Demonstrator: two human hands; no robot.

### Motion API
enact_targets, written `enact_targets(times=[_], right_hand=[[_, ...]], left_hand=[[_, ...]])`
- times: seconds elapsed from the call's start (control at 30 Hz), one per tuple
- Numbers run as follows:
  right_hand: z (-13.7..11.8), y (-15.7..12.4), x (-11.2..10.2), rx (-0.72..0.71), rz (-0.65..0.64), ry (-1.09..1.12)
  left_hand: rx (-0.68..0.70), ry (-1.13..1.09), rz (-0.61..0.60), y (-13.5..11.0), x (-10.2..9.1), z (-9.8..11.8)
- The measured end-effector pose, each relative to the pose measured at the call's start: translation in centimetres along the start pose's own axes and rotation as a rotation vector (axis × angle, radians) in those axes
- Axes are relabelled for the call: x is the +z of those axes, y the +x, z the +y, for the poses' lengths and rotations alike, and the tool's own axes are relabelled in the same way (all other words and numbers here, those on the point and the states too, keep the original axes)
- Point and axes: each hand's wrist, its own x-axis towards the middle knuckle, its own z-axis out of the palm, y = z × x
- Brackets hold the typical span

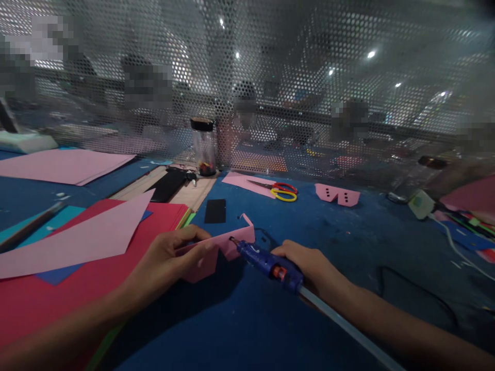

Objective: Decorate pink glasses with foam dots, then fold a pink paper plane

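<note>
Between thumb and fingers, my left hand (178,252) pinches a folded pink paper cutout (207,265) with a narrow strip bent at its far end. My right hand (305,263) grips a blue hot glue gun (263,260), a long clear glue stick (344,327) jutting from its back. The gun's nozzle is at the top edge of the pink cutout; whether it touches I cannot tell. A small black card (215,211) lies just beyond. Farther back, a similar pink cutout (338,195) carries several small black squares.
Scissors with red and yellow handles (284,190) rest on a pink paper strip (242,181). Stacked coloured sheets (116,221) lie left. A lidded clear jar (203,147) stands against the perforated metal screen (294,77). A cable (421,291) and white plug (421,204) are at right.
</note>
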Motion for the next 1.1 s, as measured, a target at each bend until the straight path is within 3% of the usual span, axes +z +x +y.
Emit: enact_targets(times=[0.8, 1.1], right_hand=[[0.30, -0.08, 0.37, 0.027, 0.078, 0.035], [-0.09, -0.05, 0.01, 0.034, 0.046, 0.055]], left_hand=[[-0.007, -0.003, 0.024, 0.07, 0.12, 0.33], [0.009, 0.012, 0.022, 0.08, 0.08, 0.38]])
